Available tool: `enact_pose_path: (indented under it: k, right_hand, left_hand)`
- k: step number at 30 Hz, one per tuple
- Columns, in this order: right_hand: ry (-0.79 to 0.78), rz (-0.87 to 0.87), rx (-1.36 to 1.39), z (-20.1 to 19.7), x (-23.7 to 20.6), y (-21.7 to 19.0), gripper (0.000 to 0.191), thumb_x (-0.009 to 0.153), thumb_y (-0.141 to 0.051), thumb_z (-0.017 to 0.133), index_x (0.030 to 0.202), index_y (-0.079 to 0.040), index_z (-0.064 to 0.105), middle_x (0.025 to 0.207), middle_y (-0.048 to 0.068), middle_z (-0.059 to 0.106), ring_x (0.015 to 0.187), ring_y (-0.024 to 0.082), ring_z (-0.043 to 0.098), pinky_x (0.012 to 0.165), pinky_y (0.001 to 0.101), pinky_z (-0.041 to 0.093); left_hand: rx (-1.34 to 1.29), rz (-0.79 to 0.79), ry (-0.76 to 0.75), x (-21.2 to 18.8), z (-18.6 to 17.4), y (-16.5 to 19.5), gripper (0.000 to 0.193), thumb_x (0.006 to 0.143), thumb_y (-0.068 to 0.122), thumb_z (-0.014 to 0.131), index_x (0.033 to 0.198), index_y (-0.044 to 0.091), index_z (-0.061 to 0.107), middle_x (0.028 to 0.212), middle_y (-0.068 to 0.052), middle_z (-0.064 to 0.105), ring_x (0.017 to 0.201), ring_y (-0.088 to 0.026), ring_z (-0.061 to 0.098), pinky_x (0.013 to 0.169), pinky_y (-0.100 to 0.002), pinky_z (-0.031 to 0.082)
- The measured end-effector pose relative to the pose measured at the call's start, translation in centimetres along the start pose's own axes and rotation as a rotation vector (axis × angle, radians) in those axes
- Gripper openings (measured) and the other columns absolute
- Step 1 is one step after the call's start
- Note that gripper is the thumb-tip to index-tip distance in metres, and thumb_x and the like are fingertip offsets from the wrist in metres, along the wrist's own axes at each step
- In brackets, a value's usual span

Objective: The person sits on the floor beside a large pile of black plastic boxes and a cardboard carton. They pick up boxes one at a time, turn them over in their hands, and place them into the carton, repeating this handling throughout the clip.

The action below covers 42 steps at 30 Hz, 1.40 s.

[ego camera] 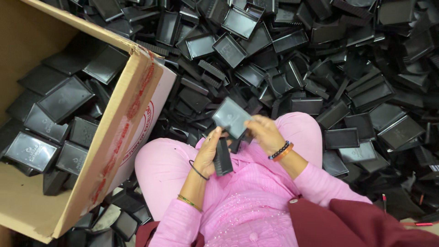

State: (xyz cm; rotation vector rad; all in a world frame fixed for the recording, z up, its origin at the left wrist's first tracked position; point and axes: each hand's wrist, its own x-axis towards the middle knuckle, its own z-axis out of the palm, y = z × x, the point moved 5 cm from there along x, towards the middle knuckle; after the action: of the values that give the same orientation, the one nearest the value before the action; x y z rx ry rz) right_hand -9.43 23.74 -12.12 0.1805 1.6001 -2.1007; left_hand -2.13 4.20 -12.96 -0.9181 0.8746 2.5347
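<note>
Box [107, 151] at nine o'clock, holding finished black cases. I'm gripping a ribbed part [222, 158] in my left hand [208, 153], pinching a lid [231, 118] in my right hand [265, 132] over my lap. Mid-assembly, I judge; aligning edges squarely is needed. Loose pile [320, 59] at one o'clock.

A flat black plastic tray [231, 117] tilts above the lap, a narrower black piece [222, 158] just below it
</note>
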Motion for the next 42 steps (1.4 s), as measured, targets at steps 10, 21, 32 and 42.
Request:
enact_pose_path:
  k: [10,21,32,42]
  right_hand:
    - [-0.048,-0.784,-0.951,10.2,-4.6,-7.4,0.079,0.078,-0.027,0.086,0.141,0.005,0.052,0.128,0.023,0.062,0.115,0.034,0.064,0.099,0.0387,0.051]
    - [-0.229,-0.281,-0.537,11.6,-6.1,-4.2,0.068,0.082,-0.012,0.084,0.144,0.002,0.057,0.133,0.013,0.068,0.115,0.016,0.067,0.098,0.0309,0.055]
    - [-0.076,-0.306,-0.743,5.8,-1.4,-0.4,0.042,0.094,-0.023,0.07,0.131,-0.004,0.068,0.112,0.011,0.077,0.102,0.019,0.075,0.091,0.0332,0.06]
    - [0.129,-0.241,-1.019,3.6,5.8,6.1,0.022,0.086,-0.027,0.076,0.088,-0.005,0.073,0.084,0.006,0.071,0.083,0.023,0.071,0.073,0.0343,0.053]
  left_hand:
    - [0.22,0.433,-0.017,0.1,0.0,2.3,0.022,0.105,0.022,0.075,0.104,0.002,0.066,0.091,0.001,0.06,0.08,-0.01,0.052,0.069,-0.027,0.044]
    - [0.182,0.529,-0.024,-3.9,2.7,5.8,0.077,0.101,0.061,0.033,0.143,-0.001,0.052,0.134,-0.012,0.064,0.119,-0.02,0.061,0.104,-0.033,0.049]
    - [0.613,0.979,0.061,-14.6,3.5,15.1,0.035,0.085,0.012,0.069,0.116,-0.004,0.068,0.103,-0.007,0.068,0.103,-0.016,0.063,0.096,-0.028,0.051]
    - [-0.19,0.435,-0.219,-5.7,0.5,11.6,0.04,0.097,0.042,0.07,0.12,0.012,0.059,0.127,-0.004,0.066,0.123,-0.022,0.06,0.101,-0.039,0.05]
